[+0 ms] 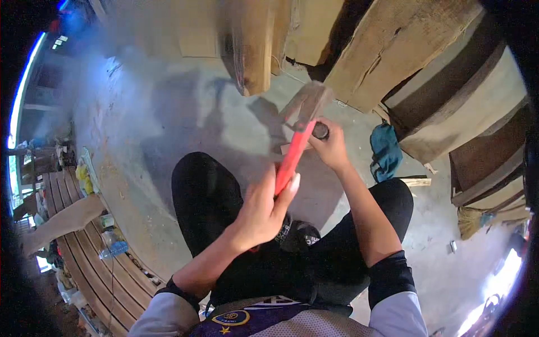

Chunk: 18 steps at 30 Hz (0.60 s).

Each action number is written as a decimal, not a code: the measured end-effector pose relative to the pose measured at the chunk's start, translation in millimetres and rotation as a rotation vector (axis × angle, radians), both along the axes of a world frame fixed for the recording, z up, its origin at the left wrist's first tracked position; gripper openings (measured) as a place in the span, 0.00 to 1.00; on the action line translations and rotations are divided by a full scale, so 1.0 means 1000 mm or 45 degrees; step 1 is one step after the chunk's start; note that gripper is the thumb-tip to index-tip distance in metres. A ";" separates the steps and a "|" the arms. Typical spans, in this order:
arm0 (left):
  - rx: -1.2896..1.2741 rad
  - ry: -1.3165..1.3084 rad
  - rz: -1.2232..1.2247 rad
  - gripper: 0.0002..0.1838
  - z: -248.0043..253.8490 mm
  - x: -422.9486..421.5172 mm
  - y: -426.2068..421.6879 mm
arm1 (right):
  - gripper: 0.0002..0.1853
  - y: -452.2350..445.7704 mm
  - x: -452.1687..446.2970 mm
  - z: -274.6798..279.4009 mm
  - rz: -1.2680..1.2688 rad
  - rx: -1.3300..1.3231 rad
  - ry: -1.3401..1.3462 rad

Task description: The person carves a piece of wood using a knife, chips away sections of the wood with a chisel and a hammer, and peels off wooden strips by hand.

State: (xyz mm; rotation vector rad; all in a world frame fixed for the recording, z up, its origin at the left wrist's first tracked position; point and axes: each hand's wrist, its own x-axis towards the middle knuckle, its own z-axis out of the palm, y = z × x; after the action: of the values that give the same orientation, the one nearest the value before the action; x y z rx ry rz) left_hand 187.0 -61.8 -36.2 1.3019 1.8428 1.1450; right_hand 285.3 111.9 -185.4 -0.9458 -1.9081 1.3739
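Note:
My left hand [261, 210] is closed around the red handle of a hammer-like tool [293, 154]. Its broad, brownish-grey metal head is raised and blurred, so its exact kind is unclear. Just right of that head, my right hand [331, 146] grips a dark, round-ended handle [320, 131] seen almost end-on; whatever lies below it is hidden. A small pale piece of wood [286, 149] shows partly behind the red handle, near my right fingers. Both hands are out in front of my bent knees.
Large wooden slabs [393, 50] lie ahead and to the right. A teal cloth [385, 151] and a short wood strip [415, 182] are beside my right knee. At the far right lies a straw broom [469, 222]. A slatted bench [84, 253] with a plastic bottle [114, 250] stands left.

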 end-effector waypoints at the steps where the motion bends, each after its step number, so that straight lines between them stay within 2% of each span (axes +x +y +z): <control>1: -0.143 0.006 -0.016 0.11 -0.006 0.005 -0.003 | 0.12 -0.001 0.001 -0.007 0.008 -0.054 0.032; 3: -0.381 0.000 -0.075 0.15 -0.019 0.005 -0.004 | 0.12 -0.004 0.001 -0.009 0.024 -0.157 0.103; 6: -0.315 0.059 -0.024 0.15 -0.003 0.002 -0.010 | 0.11 -0.006 -0.002 -0.002 -0.138 0.154 0.178; 7: -0.209 0.016 0.002 0.13 -0.001 0.000 -0.011 | 0.12 0.002 0.001 -0.016 0.021 -0.084 0.008; 8: -0.130 0.024 0.020 0.13 0.001 -0.001 -0.012 | 0.12 0.001 0.005 -0.024 0.016 -0.096 -0.039; 10: -0.226 -0.142 0.071 0.12 0.007 0.002 -0.015 | 0.13 0.002 0.004 -0.014 0.024 -0.095 -0.121; 12: -0.234 -0.018 0.017 0.13 -0.014 0.005 -0.014 | 0.13 -0.002 0.002 -0.011 -0.015 -0.126 0.102; 13: -0.383 -0.046 -0.065 0.14 -0.030 0.001 -0.013 | 0.13 -0.005 0.000 -0.010 -0.035 -0.144 0.216; 14: -0.342 -0.144 -0.068 0.13 -0.047 -0.002 -0.018 | 0.13 -0.004 -0.003 -0.009 -0.007 -0.126 0.194; 16: -0.236 -0.006 -0.026 0.13 -0.017 0.004 -0.017 | 0.13 0.007 -0.002 -0.013 -0.021 -0.092 0.137; 18: -0.106 -0.011 -0.021 0.12 -0.008 0.005 -0.019 | 0.13 0.007 0.011 -0.020 -0.039 -0.165 0.107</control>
State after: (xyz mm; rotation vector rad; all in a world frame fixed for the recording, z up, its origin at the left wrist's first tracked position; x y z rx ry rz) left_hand 192.3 -81.3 -44.5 1.2607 1.8500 1.0522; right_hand 296.2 118.4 -205.5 -0.9591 -1.7537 1.5097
